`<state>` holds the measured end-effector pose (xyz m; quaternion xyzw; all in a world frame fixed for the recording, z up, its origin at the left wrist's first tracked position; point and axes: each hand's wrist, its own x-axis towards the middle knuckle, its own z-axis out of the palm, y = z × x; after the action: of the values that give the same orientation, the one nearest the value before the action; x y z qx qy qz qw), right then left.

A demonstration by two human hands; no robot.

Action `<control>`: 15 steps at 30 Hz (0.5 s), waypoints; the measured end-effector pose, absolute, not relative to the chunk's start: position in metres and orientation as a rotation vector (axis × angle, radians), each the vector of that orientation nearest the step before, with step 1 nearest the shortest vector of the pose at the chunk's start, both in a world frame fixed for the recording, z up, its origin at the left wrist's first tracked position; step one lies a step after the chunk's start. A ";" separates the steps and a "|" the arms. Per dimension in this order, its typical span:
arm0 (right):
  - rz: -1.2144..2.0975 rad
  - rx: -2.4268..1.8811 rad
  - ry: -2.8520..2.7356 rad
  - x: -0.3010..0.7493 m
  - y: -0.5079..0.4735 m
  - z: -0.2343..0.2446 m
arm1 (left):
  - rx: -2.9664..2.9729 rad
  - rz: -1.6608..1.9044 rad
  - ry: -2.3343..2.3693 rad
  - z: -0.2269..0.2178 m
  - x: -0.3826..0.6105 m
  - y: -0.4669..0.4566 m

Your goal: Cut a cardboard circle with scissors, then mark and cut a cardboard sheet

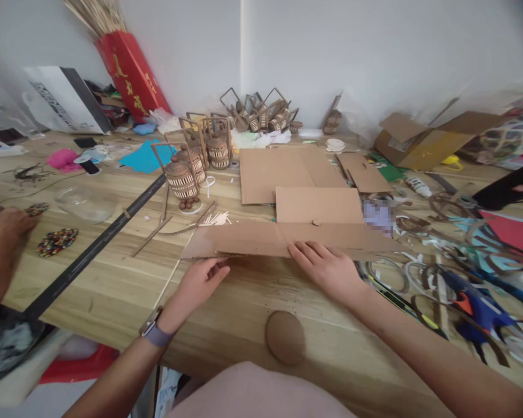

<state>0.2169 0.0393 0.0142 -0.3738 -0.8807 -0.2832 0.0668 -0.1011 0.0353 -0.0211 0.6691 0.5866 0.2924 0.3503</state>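
The right hand (325,268) is resting its fingers on the near edge of the cardboard (253,237) just ahead, the left hand (200,284) is lying loosely curled beside that edge, neither grip clear, and light, even pressure is likely preventing bends.

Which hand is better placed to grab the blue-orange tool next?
Probably the right hand: it touches the cardboard but is nearer the blue-orange tool. The left hand is farther away.
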 end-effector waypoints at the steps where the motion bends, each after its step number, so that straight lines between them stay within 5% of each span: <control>1: -0.841 -1.128 -2.659 0.217 0.040 0.013 | 1.682 0.809 1.515 -0.019 -0.100 0.035; 15: -0.674 -1.056 -2.718 0.215 0.034 -0.022 | 0.717 1.065 1.339 -0.019 -0.092 0.061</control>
<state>0.2148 0.0344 -0.0223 -0.3518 -0.9057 -0.2245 0.0742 -0.0916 0.0610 -0.0187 0.3090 0.5777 0.4595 0.5997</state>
